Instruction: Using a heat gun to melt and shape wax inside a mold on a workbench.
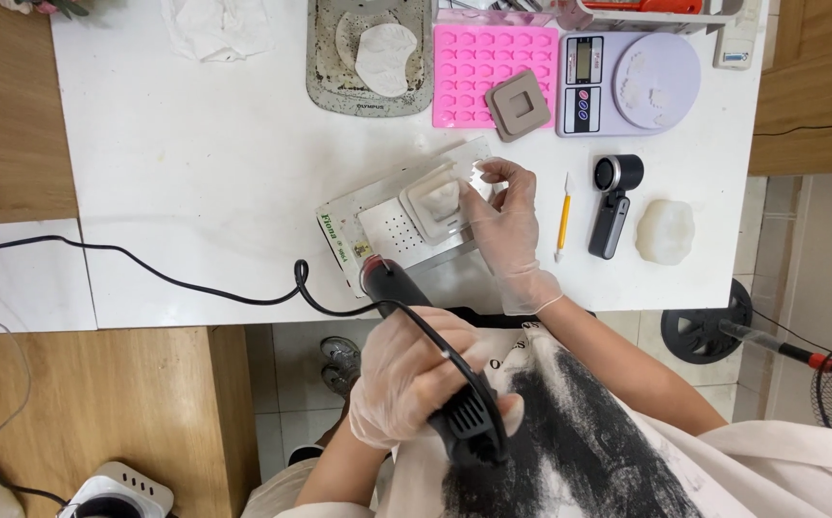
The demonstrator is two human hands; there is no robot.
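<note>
On the white table [195,163], a small square mold [435,200] sits on a metal plate [387,230]. Right hand [502,225] touches the mold with fingers loosely curled. Left hand [411,379] grips a black heat gun [435,369], its nozzle pointing at the plate.

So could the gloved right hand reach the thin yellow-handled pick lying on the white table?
Probably yes: the right hand rests on the square mould, and the yellow-handled pick lies just beside it with bare table between.
</note>
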